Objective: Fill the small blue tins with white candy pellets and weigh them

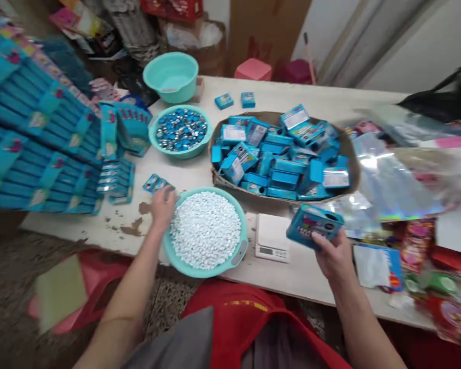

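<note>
My right hand [332, 253] grips a blue printed carton [315, 225] with a dark round hole, held up beside the white digital scale [272, 238]. My left hand [163, 207] is curled over the right end of some small flat blue packets [156, 183] on the table, fingertips partly hidden. Just right of that hand stands a turquoise basin [244, 246] heaped with small white pellets [207, 230]. Beyond it, a brown cardboard tray [230, 184] is piled with similar blue cartons [284, 164].
Another turquoise basin [209, 141] contains blue and silver pieces; a third basin [171, 77] sits behind. Two small blue boxes [234, 100] lie at the back. Stacked blue display boxes [42, 133] rise at left. Clear plastic bags [392, 174] cover the right side.
</note>
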